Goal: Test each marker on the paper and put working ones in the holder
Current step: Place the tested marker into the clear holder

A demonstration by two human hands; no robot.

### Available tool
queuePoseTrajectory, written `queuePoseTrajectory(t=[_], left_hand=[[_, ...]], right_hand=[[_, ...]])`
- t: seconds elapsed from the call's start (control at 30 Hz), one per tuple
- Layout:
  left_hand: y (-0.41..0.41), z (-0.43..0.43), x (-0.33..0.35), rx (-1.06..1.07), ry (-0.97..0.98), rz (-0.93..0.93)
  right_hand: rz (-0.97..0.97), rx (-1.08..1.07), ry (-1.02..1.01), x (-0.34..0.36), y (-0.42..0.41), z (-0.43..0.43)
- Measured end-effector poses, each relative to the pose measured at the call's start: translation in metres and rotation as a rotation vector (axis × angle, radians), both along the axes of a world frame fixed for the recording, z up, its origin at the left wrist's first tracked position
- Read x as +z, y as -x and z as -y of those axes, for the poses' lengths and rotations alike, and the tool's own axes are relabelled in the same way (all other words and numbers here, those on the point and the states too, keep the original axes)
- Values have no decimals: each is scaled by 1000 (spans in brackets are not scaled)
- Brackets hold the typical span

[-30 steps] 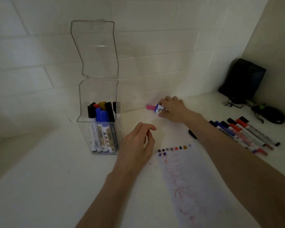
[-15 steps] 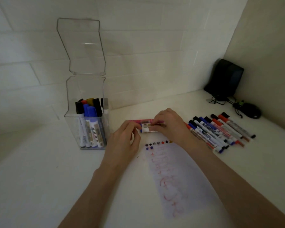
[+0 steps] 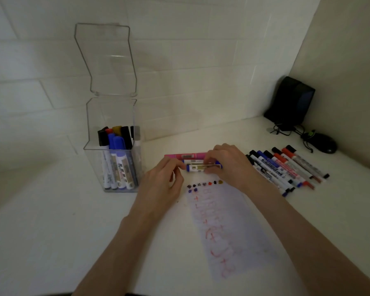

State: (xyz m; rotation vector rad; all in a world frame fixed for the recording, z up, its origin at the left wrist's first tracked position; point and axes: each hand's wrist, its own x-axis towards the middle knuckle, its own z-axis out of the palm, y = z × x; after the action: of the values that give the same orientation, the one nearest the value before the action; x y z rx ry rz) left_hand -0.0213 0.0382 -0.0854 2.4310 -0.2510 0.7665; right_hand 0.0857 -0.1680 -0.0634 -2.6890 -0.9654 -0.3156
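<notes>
We've got the blue marker (image 3: 203,168) lying crosswise just past the paper (image 3: 226,227). Right hand (image 3: 229,163) curls round its right end, left hand (image 3: 165,180) pinches the left end. The holder (image 3: 113,167) is off to the left, nearer our left hand.

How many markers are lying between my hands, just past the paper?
3: a pink marker farthest back, a white marker before it, a blue marker nearest the paper, held between left hand and right hand, which may hide more.

Single head-worn wide-angle view, looking forward and down, close over the white tabletop (image 3: 51,242), facing the white tiled wall (image 3: 201,60) corner
</notes>
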Motion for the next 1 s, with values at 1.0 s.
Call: queuePoseTrajectory(t=[1.0], left_hand=[[16, 29, 9, -140, -311, -166]], right_hand=[[-732, -229, -1096, 21, 91, -17]])
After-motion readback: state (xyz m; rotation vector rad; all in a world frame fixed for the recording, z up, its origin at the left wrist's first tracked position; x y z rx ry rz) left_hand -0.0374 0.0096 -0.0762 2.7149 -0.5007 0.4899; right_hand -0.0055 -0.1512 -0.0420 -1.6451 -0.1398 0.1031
